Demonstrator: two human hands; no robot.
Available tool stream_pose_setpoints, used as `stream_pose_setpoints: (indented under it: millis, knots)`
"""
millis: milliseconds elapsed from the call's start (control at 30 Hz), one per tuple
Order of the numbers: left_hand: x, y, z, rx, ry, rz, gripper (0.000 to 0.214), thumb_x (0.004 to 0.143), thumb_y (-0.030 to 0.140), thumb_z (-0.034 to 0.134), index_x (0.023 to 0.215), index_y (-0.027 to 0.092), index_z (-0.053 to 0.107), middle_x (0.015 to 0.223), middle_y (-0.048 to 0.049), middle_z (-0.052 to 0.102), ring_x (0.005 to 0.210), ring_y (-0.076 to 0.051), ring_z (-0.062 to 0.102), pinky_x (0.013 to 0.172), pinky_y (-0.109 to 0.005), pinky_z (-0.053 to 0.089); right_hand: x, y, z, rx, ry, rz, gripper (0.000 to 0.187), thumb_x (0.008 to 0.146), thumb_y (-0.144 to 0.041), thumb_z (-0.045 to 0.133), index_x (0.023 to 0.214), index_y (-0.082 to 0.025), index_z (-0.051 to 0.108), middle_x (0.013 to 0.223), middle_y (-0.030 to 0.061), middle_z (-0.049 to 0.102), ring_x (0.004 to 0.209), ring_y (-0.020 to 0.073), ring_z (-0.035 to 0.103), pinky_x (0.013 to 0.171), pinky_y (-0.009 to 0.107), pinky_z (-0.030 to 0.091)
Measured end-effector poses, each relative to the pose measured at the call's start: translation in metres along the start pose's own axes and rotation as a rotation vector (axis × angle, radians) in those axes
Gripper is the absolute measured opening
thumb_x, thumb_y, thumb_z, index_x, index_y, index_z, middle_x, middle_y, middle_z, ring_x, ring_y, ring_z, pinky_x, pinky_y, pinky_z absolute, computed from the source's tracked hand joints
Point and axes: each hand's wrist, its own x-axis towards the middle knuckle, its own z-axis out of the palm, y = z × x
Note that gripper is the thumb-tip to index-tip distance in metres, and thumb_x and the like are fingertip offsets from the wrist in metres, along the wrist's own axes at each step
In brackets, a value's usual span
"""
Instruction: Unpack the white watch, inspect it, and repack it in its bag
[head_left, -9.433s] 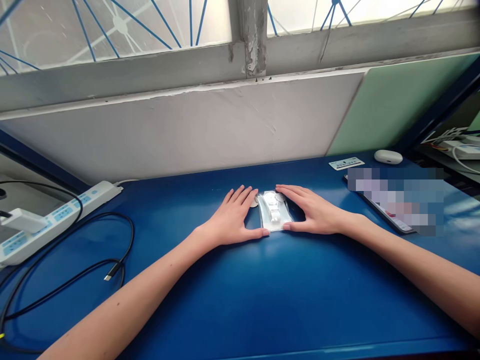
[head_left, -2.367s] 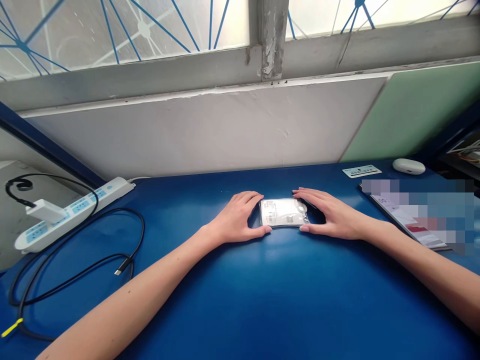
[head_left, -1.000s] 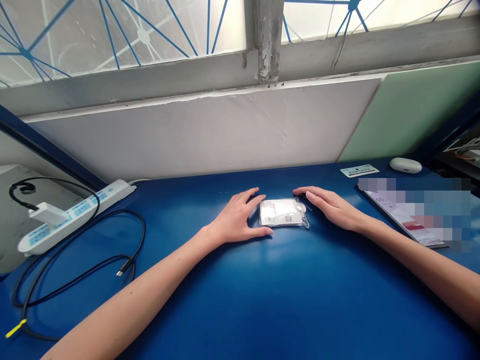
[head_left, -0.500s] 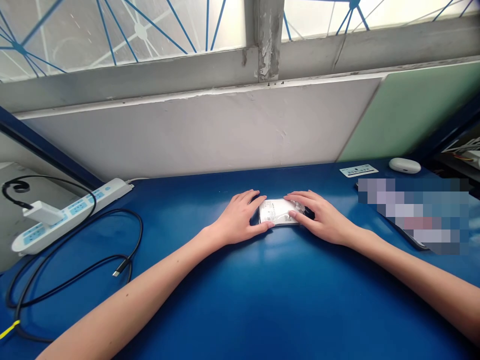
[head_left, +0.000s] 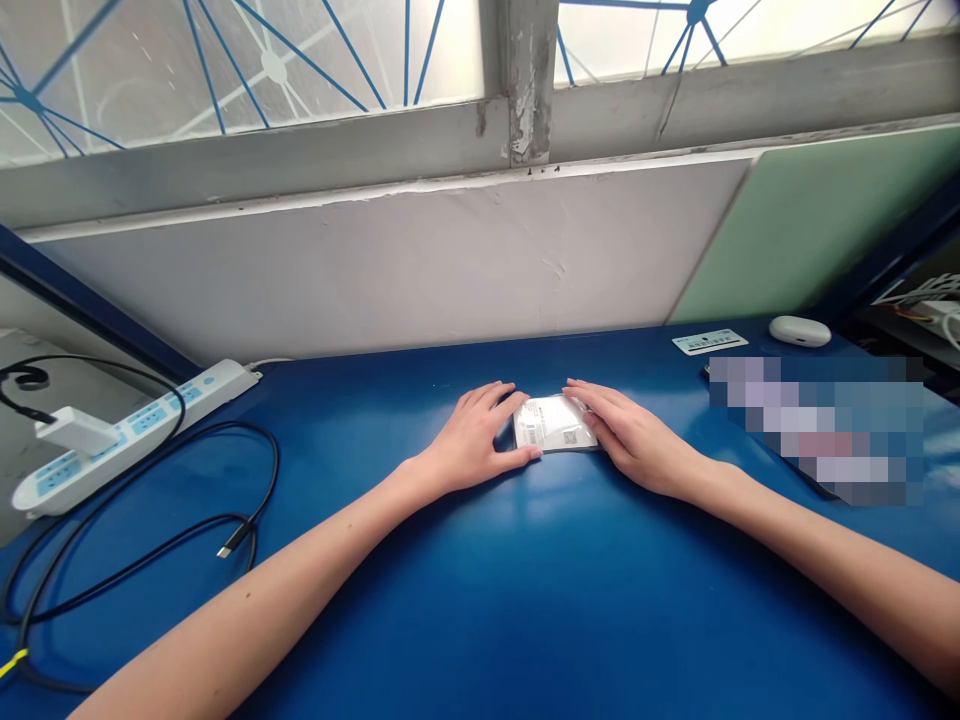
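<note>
Packet (head_left: 556, 424): flat on table (head_left: 465, 600) between both hands, printed side up, likely for stable support.
Left hand (head_left: 472, 442): fingers apart, bracketing left end, likely against sliding; clamping cannot be told.
Right hand (head_left: 643, 440): fingers together over right end, likely steadying it; grip hidden.

Daylight is pouring through the windows (head_left: 150, 65) at top, washing out the upper right and laying soft glare on the tabletop (head_left: 480, 590). Print on the packet (head_left: 551, 424) is blurring beyond reading; blocky pixelation is masking the phone (head_left: 820, 487).
</note>
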Motion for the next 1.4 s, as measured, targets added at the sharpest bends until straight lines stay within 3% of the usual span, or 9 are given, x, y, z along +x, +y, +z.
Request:
stream_pose_setpoints:
  millis: [300,433,800,1000,1167,1300,1400]
  knots:
    - [0.001,-0.001,-0.002,-0.068,0.003,-0.029,0.067,0.082,0.058,0.07,0.137,0.022,0.055,0.151,-0.0148,0.045,0.144,-0.036,0.035,0.116,-0.054,0.032,0.001,0.001,0.0,-0.057,-0.033,0.034,0.049,0.101,-0.024,0.033,0.146,-0.008,0.044,0.148,0.0212,0.051,0.139,0.0302,0.047,0.113,0.051,0.043]
    - [0.002,-0.001,-0.002,-0.086,0.003,-0.044,0.066,0.082,0.058,0.07,0.136,0.023,0.056,0.152,-0.0142,0.045,0.143,-0.037,0.035,0.115,-0.054,0.032,0.002,0.003,0.0,-0.061,-0.039,0.02,0.048,0.1,-0.023,0.032,0.145,-0.01,0.045,0.148,0.0201,0.052,0.139,0.0308,0.047,0.112,0.053,0.043]
    - [0.002,-0.001,0.0,-0.1,0.01,-0.048,0.064,0.082,0.058,0.07,0.134,0.023,0.058,0.152,-0.0141,0.044,0.144,-0.037,0.034,0.116,-0.056,0.032,0.006,0.004,-0.005,0.045,-0.073,0.053,0.046,0.101,-0.026,0.035,0.144,-0.019,0.049,0.137,0.0139,0.064,0.121,0.0321,0.064,0.098,0.051,0.055]
    - [0.001,-0.001,-0.002,-0.091,-0.003,-0.038,0.063,0.082,0.058,0.07,0.134,0.024,0.057,0.151,-0.014,0.045,0.144,-0.038,0.034,0.114,-0.057,0.033,0.006,0.004,-0.007,0.15,-0.032,0.085,0.053,0.101,-0.023,0.032,0.155,-0.024,0.03,0.135,0.0108,0.066,0.124,0.0277,0.063,0.098,0.049,0.055]
    - [0.0,0.002,-0.002,-0.05,0.014,-0.013,0.057,0.083,0.052,0.069,0.128,0.019,0.058,0.149,-0.0155,0.048,0.143,-0.037,0.037,0.116,-0.055,0.032,0.004,0.008,-0.007,0.128,0.033,0.02,0.04,0.1,-0.022,0.034,0.131,-0.022,0.059,0.138,0.0115,0.064,0.126,0.0266,0.06,0.105,0.047,0.05]
    - [0.001,0.0,0.0,-0.053,0.046,0.0,0.056,0.079,0.043,0.07,0.125,0.015,0.057,0.143,-0.0171,0.053,0.14,-0.035,0.042,0.116,-0.051,0.034,0.002,0.016,-0.009,-0.009,0.15,-0.051,0.029,0.098,-0.026,0.046,0.114,-0.02,0.069,0.133,0.0131,0.066,0.127,0.0303,0.058,0.106,0.053,0.048]
    - [0.001,0.0,0.0,-0.054,0.054,0.006,0.055,0.078,0.042,0.069,0.125,0.016,0.057,0.142,-0.0168,0.055,0.138,-0.035,0.044,0.116,-0.051,0.035,0.002,0.019,-0.013,-0.053,0.152,-0.112,0.024,0.096,-0.029,0.053,0.104,-0.023,0.075,0.122,0.0114,0.071,0.123,0.0321,0.059,0.101,0.055,0.052]
